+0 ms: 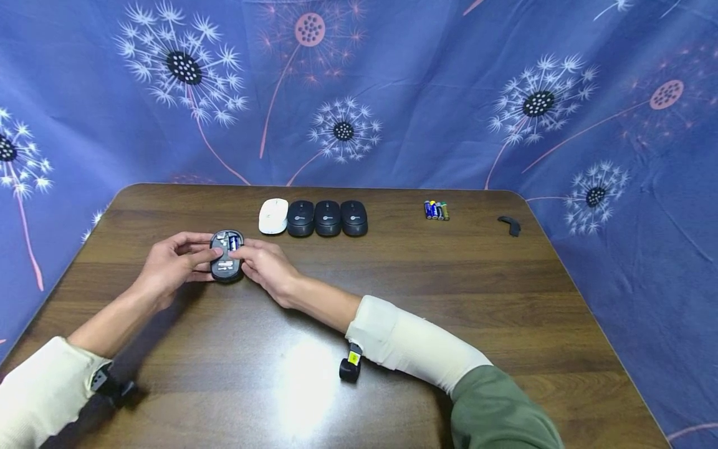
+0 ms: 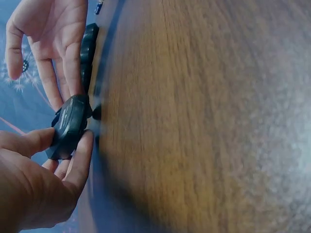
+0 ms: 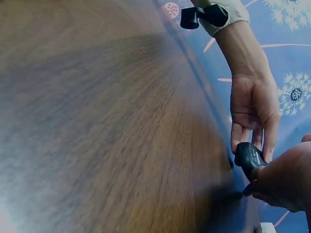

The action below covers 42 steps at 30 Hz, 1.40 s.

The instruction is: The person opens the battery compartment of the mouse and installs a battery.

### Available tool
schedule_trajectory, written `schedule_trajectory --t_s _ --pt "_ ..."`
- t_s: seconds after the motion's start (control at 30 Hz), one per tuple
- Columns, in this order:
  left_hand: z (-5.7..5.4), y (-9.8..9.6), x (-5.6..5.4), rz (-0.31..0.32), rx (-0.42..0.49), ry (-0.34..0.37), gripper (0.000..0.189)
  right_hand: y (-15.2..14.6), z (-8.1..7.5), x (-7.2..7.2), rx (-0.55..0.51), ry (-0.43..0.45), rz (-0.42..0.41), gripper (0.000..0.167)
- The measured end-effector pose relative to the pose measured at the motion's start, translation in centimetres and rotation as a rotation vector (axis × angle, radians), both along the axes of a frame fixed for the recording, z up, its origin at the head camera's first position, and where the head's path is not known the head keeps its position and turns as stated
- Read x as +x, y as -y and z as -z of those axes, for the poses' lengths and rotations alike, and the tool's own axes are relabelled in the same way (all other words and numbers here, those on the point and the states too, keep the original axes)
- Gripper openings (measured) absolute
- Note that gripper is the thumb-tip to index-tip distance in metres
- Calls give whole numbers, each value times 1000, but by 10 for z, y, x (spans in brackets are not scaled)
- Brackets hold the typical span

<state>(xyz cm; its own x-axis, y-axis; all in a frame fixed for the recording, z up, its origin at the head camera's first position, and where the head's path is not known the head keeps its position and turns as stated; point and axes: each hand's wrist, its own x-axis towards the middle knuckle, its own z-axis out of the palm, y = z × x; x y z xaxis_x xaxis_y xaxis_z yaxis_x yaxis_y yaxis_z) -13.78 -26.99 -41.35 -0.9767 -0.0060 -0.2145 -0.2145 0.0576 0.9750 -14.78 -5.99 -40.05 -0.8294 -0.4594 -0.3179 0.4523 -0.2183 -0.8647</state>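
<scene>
A black computer mouse is turned underside up, its battery compartment uncovered. A blue battery shows in that compartment. My left hand grips the mouse from the left, thumb on the underside and fingers along its edge; the left wrist view shows this hold. From the other side, straight fingers of my right hand touch the mouse's edge. In the left wrist view the right thumb stands off from the mouse. The right wrist view shows the mouse between both hands.
Behind the hands stand a white mouse and three black mice in a row. Several batteries lie together farther right. A small curved black cover lies near the right edge of the wooden table. A patterned blue cloth hangs behind.
</scene>
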Motion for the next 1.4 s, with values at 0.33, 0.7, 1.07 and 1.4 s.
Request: schedule_trajectory --t_s 0.33,0.7,1.07,1.4 --pt "6 17 -8 -112 91 -39 29 25 9 -13 -64 15 27 66" --pt "12 34 -20 -165 97 -76 36 42 20 -28 -12 -52 -84 84" --pt "10 50 -29 -249 -60 -28 33 57 19 -25 63 -196 -140 105" --pt "10 64 -36 -158 266 -86 29 77 21 -40 12 -180 -133 112"
